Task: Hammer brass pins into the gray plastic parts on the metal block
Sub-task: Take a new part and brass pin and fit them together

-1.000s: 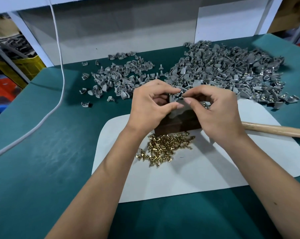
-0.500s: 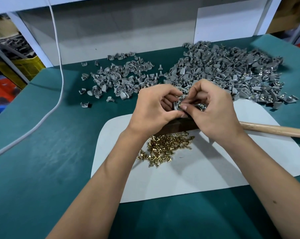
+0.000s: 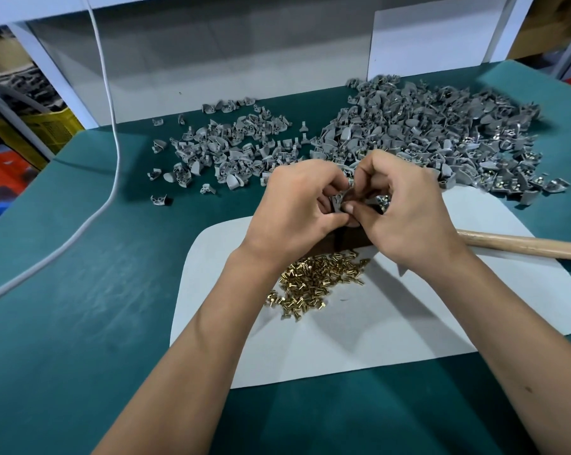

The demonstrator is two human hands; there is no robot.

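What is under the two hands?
Under the left hand and right hand sits a dark metal block on a pale mat. Their fingers pinch a gray plastic part. The block's top is hidden.

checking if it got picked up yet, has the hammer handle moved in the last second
No. The hammer handle lies in the same spot across the right edge of the white mat, untouched by either hand.

Gray part (image 3: 338, 200) above dark block (image 3: 346, 243)
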